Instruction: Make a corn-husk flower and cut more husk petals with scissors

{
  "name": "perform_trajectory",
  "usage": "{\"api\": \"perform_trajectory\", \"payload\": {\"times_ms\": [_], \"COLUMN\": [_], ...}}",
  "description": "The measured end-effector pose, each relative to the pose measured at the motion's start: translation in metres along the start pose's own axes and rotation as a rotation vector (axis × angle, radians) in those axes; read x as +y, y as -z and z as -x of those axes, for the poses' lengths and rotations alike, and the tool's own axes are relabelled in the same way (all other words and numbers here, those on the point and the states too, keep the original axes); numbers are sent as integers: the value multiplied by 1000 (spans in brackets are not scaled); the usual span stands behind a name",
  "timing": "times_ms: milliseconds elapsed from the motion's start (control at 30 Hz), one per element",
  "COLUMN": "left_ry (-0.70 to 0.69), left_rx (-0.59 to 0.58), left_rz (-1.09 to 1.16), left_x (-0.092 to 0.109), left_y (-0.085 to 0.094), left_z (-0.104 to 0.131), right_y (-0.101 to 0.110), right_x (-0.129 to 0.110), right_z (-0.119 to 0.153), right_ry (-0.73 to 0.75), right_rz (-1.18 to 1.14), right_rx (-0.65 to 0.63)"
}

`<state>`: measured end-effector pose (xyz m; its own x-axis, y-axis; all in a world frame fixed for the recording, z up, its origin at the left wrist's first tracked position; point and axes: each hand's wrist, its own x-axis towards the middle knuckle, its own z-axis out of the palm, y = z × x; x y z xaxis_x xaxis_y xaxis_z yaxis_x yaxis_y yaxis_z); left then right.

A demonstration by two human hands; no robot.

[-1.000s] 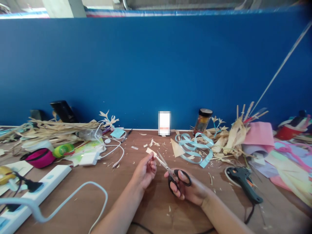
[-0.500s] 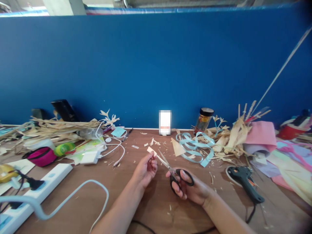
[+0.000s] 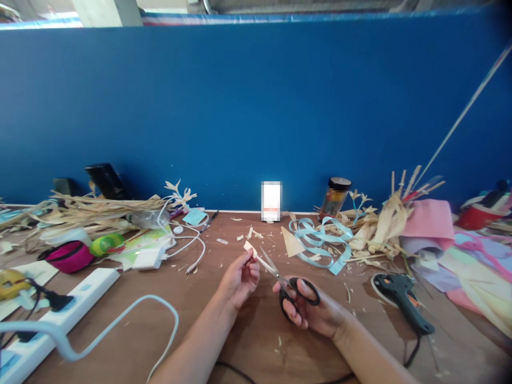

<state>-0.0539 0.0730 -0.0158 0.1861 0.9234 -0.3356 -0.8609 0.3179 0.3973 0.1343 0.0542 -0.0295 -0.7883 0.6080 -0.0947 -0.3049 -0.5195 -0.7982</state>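
My left hand (image 3: 241, 277) pinches a small pale strip (image 3: 249, 247), which looks like dried husk, between thumb and fingertips. Part of the strip is hidden by the fingers. Black-handled scissors (image 3: 279, 276) are in my right hand (image 3: 316, 309), with fingers and thumb through the loops. Their blades are parted and point up and left, one tip close to the fingers of my left hand. Whether a blade touches the strip I cannot tell. Pale husk scraps (image 3: 251, 233) lie on the table just beyond.
Light-blue ribbon (image 3: 312, 240), a jar (image 3: 334, 198) and dried husks (image 3: 386, 226) lie at the back right. A glue gun (image 3: 402, 301) rests nearer on the right. To the left are a power strip (image 3: 86, 290), a white cable (image 3: 172, 314) and a magenta pouch (image 3: 68, 257).
Both hands keep their grips and have barely shifted in the picture. The scissor blades stay parted at about the same angle.
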Motion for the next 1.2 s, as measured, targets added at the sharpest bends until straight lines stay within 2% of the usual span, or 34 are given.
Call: {"api": "perform_trajectory", "payload": {"times_ms": [267, 433, 600, 1200], "left_ry": [-183, -247, -262, -179], "left_rx": [48, 53, 69, 35], "left_rz": [-212, -307, -340, -326], "left_x": [-3, -5, -6, -4], "left_y": [4, 4, 6, 7], "left_z": [-3, -4, -5, -4], "right_y": [-6, -11, -10, -8], "right_x": [-3, -6, -5, -3], "right_z": [0, -2, -4, -4], "right_ry": [25, -4, -12, 4], "right_rz": [10, 117, 181, 181], "right_rx": [36, 134, 172, 200]}}
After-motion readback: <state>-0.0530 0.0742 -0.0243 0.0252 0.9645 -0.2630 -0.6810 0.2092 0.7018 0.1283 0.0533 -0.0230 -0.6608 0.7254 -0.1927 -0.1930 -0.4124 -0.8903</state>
